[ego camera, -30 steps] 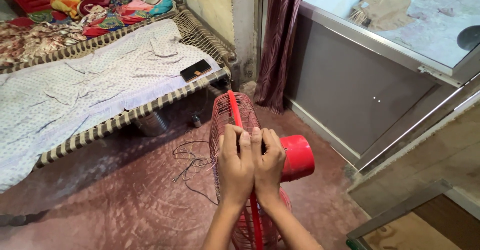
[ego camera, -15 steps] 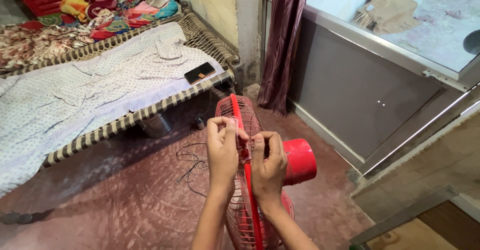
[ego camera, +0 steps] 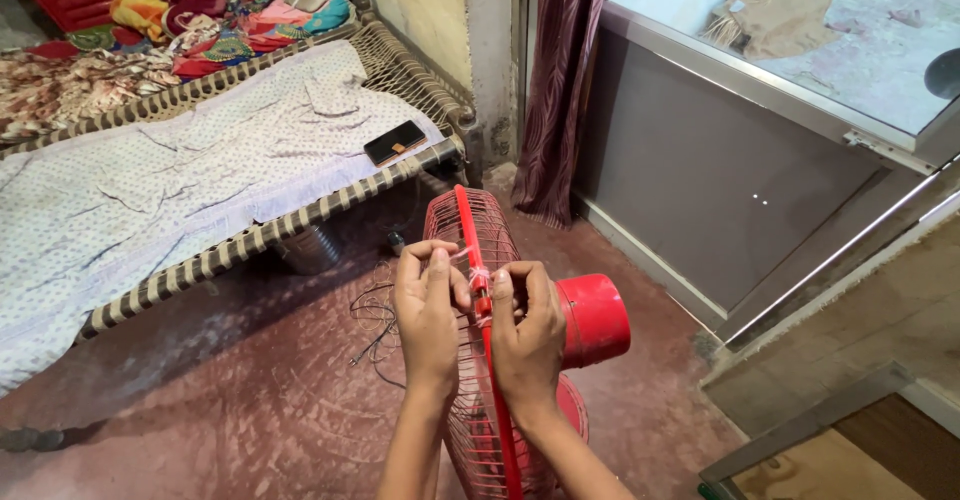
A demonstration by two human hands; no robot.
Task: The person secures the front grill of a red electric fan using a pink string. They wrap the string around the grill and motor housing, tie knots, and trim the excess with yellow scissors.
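Red fan grille (ego camera: 470, 260) stands upright on the floor (ego camera: 200, 410) near the bed (ego camera: 180, 190). We see our left hand (ego camera: 428, 315) and right hand (ego camera: 528, 325) pinching a pale tie (ego camera: 478, 278) at its rim, each grip closed on it.

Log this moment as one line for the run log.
left hand: pinching pale string at fan guard rim | right hand: gripping same rim | red fan: upright on floor | cot: behind
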